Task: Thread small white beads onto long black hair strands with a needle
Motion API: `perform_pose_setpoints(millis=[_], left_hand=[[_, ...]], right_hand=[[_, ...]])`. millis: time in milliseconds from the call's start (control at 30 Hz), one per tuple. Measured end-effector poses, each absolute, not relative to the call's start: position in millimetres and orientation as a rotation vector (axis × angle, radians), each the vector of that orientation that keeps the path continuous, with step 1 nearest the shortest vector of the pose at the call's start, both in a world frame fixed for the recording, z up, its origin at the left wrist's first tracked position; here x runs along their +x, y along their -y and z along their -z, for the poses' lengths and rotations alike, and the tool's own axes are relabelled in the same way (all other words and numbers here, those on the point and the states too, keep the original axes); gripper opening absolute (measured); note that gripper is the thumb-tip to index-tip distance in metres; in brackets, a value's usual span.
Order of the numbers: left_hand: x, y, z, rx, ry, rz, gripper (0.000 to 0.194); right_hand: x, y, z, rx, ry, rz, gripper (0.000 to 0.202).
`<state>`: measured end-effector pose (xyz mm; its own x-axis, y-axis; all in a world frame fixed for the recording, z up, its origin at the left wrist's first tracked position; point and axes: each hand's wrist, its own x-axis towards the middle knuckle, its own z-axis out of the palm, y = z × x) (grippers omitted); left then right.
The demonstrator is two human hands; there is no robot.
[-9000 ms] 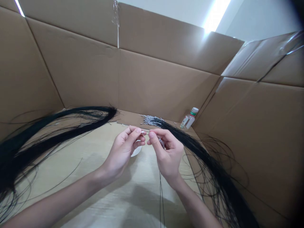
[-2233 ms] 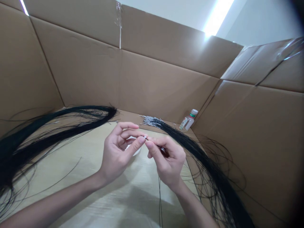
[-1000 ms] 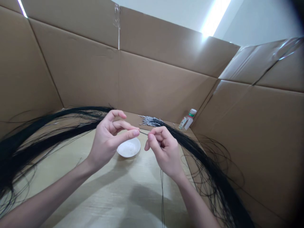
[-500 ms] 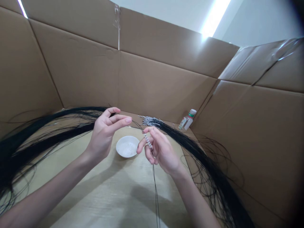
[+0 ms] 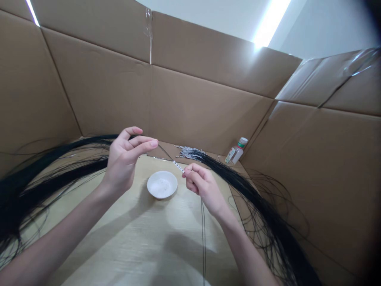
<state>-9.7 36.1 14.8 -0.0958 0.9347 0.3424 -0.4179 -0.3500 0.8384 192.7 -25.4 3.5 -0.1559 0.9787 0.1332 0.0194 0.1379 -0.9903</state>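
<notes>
Between thumb and fingertips, my left hand [image 5: 125, 157] pinches the end of a thin dark cord [image 5: 165, 152]. A short row of white beads with dark marks [image 5: 178, 167] is strung on this cord, slanting down to the right. My right hand [image 5: 202, 184] is closed at the lower end of the beads, its thumb and finger gripping there. Below it, two strands of the cord hang down past the table's front. Under and between both hands stands a shallow white bowl [image 5: 162, 185] with small pale bits in it, too small to make out.
Bundles of black cords lie at the left [image 5: 59, 174] and the right [image 5: 253, 194]; the right bundle ends in beaded tips [image 5: 190, 152]. A small clear bottle with a white cap [image 5: 236, 151] leans in the back corner. Cardboard walls [image 5: 208, 115] surround the pale table [image 5: 133, 246].
My right hand has gone from loosely spread fingers beside the beads to a closed grip at their lower end. My left hand has shifted slightly left, and the cord between them looks straighter.
</notes>
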Motion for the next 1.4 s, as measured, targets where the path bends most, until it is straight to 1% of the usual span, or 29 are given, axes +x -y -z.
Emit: perform_pose_setpoints(millis=[167,233,300,400,467,667,867,933,1033,1067,1233,1400], left_hand=[[-14.4,-33.6,-17.4,1.382,-0.688,-1.679,0.041],[-20.1,-30.5,-21.7,1.672,-0.728,-1.796,0.044],[-27.4,-25.7,-27.1,2.09,-0.781,-1.876,0.046],[-36.1,-17.4,-33.0,2.648,-0.793,-1.705,0.037],[-37.5,-13.6,-33.7,2.795,-0.734,-1.605,0.036],[-32.7,-13.1,-29.8,2.808,-0.741,-1.528,0.027],[-36.7,-11.7,-33.6,2.881,-0.742,-1.621,0.027],[-36.3,-10.4,-34.2,2.924,-0.739,-1.622,0.031],[-31.5,-7.4,-32.8,2.904,-0.742,-1.586,0.044],[-29.1,-6.2,-31.9,2.871,-0.733,-1.581,0.045],[-20.1,-4.0,-26.1,2.723,-0.715,-1.566,0.029],[-23.6,-6.9,-25.4,2.891,-0.743,-1.636,0.032]], right_hand=[[198.6,27.0,-6.1,-1.045,1.481,-1.064,0.026],[199.6,31.0,-8.7,-1.021,1.513,-0.995,0.026],[199.1,36.4,-11.6,-1.003,1.532,-0.954,0.025],[197.2,44.3,-14.9,-0.994,1.559,-0.927,0.023],[196.3,47.8,-15.9,-0.99,1.574,-0.911,0.023],[198.3,51.1,-16.8,-1.005,1.627,-0.9,0.018],[203.1,56.1,-20.0,-1.139,1.7,-0.709,0.015],[203.6,57.4,-20.3,-1.154,1.718,-0.672,0.015],[203.2,58.0,-19.8,-1.164,1.735,-0.657,0.014],[202.8,58.0,-19.6,-1.164,1.742,-0.661,0.014],[201.8,58.1,-18.6,-1.137,1.749,-0.693,0.015],[203.5,58.5,-17.4,-1.146,1.719,-0.662,0.011]])
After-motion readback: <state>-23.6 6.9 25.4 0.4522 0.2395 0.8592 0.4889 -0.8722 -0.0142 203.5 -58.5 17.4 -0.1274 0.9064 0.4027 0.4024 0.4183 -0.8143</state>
